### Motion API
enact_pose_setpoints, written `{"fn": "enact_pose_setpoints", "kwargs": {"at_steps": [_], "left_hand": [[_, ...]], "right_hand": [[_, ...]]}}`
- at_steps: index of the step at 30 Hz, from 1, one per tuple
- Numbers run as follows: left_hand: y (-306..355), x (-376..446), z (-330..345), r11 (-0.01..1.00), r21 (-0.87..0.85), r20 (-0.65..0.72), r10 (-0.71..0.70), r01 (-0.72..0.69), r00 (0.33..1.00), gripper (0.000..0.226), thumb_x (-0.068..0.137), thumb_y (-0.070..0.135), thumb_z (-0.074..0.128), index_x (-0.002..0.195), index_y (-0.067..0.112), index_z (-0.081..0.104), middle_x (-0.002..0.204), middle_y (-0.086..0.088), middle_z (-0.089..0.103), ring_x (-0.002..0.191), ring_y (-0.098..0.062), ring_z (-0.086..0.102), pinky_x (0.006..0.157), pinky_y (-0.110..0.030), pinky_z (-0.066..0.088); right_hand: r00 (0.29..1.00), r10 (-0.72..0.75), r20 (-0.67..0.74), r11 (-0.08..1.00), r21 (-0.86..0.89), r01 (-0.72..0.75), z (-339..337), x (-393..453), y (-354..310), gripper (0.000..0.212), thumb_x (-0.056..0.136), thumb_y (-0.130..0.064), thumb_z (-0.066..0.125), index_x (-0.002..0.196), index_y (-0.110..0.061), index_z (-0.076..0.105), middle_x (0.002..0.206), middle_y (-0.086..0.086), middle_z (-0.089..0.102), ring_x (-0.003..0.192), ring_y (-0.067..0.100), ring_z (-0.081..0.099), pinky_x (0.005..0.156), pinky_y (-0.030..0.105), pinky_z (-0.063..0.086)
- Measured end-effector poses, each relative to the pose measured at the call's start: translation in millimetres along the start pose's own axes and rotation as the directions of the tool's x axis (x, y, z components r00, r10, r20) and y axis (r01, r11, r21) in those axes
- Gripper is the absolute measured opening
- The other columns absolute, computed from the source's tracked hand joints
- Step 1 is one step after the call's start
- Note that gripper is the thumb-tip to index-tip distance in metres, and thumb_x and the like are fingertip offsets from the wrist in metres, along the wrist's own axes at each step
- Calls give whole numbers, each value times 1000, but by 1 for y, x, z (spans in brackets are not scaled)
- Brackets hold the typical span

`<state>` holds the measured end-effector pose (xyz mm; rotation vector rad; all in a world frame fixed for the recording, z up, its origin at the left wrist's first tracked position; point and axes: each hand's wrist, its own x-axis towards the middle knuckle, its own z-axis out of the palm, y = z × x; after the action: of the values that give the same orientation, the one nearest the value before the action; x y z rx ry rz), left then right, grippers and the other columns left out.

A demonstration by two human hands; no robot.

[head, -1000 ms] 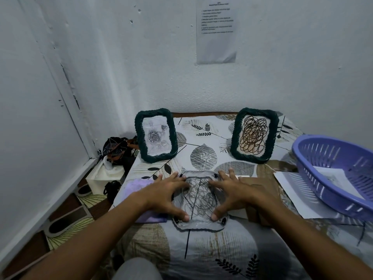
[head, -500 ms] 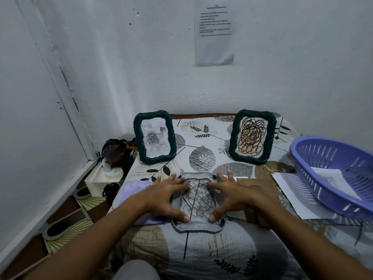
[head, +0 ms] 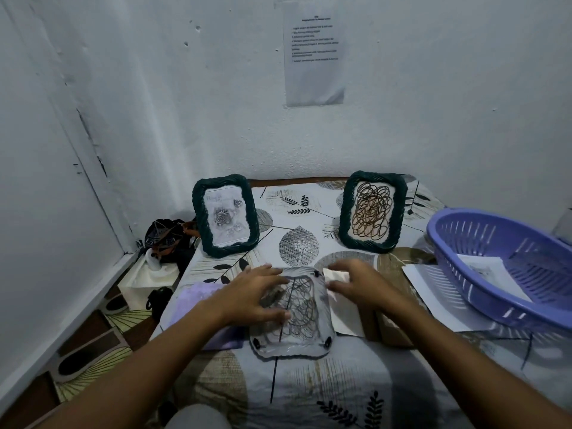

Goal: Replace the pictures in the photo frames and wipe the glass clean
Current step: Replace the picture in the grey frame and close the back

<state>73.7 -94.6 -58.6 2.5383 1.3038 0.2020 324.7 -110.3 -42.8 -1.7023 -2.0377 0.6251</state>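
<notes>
frames (head: pixel 225 215): two upright, one flat.

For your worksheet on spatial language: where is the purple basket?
Head view: the purple basket sits at the table's right edge, right of the scribble-picture frame, partly over white papers.

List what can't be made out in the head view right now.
- White printed sheet on the wall: text too small to read.
- Right hand: motion-blurred; contact with the flat clear glass pane unclear.
- Paper in the purple plastic basket: partly hidden by the basket's near wall.
- Purple cloth: partly covered by the left hand and forearm.
</notes>
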Motion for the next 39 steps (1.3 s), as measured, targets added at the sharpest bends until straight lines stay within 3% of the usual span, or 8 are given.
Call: {"fn": "enact_pose_setpoints", "kwargs": {"at_steps": [4, 9, 17, 23, 27, 31, 35, 39], "left_hand": [[33, 19, 2, 992, -116, -198, 29, -53, 980, 57, 84, 48, 68, 132, 22, 55, 123, 3, 56, 114, -7, 46, 98, -28, 41], [59, 59, 19, 976, -215, -221, -84, 35, 972, 54, 80, 49, 65, 128, 26, 57, 117, 1, 62, 108, -18, 55, 93, -45, 49], [68, 96, 23, 992, 47, 59, -124, 121, 991, 77, 83, 58, 62, 147, 29, 33, 154, -3, 34, 148, -25, 11, 115, -61, 5], [71, 109, 24, 990, 92, 27, -112, 109, 993, 67, 83, 49, 65, 141, 26, 42, 141, -6, 50, 138, -22, 31, 113, -64, -7], [78, 114, 19, 991, 27, -79, -126, 128, 989, 55, 82, 38, 72, 132, 26, 52, 126, 2, 62, 125, -19, 45, 112, -52, 17], [82, 118, 15, 960, -247, -147, -171, 132, 974, 50, 76, 17, 80, 122, 18, 61, 98, -1, 67, 81, -14, 59, 83, -32, 51], [90, 117, 11, 866, -449, -69, -279, 220, 958, 57, 71, 4, 82, 121, 13, 55, 82, -4, 62, 69, -15, 60, 52, -23, 50], [92, 114, 15, 875, -413, -47, -297, 252, 954, 60, 70, -3, 78, 121, 15, 52, 79, -3, 60, 72, -17, 58, 59, -28, 51]], "right_hand": [[975, 163, -152, 984, 91, -150, -27, -8, 26, 34, 92, -17, 59, 125, -11, 59, 120, 10, 65, 101, 20, 62, 85, 32, 52], [964, 238, -121, 966, 135, -221, -44, -36, 49, 28, 90, -9, 57, 118, -11, 59, 106, 8, 66, 84, 10, 61, 64, 17, 48], [986, 77, 147, 997, -37, -73, -46, -56, 51, 64, 80, -28, 75, 137, -21, 46, 138, -1, 48, 115, 12, 50, 78, 13, 45], [972, 85, 217, 966, -257, -27, -41, -57, 54, 62, 80, -48, 68, 131, -17, 49, 139, 9, 43, 121, 26, 46, 98, 43, 47], [974, 94, 205, 965, -259, -39, -32, -57, 59, 67, 79, -54, 66, 135, -24, 46, 142, 5, 42, 121, 24, 47, 97, 40, 46], [979, 102, 178, 962, -267, -52, -29, -54, 60, 66, 79, -56, 64, 135, -27, 45, 141, 3, 42, 119, 23, 48, 95, 38, 48], [985, 94, 144, 956, -290, -49, -24, -52, 58, 60, 80, -54, 63, 132, -30, 47, 136, 1, 46, 114, 21, 50, 89, 36, 50], [985, 107, 138, 954, -292, -63, -23, -52, 55, 59, 82, -50, 63, 136, -30, 47, 143, 3, 42, 121, 23, 48, 91, 33, 47]]}}
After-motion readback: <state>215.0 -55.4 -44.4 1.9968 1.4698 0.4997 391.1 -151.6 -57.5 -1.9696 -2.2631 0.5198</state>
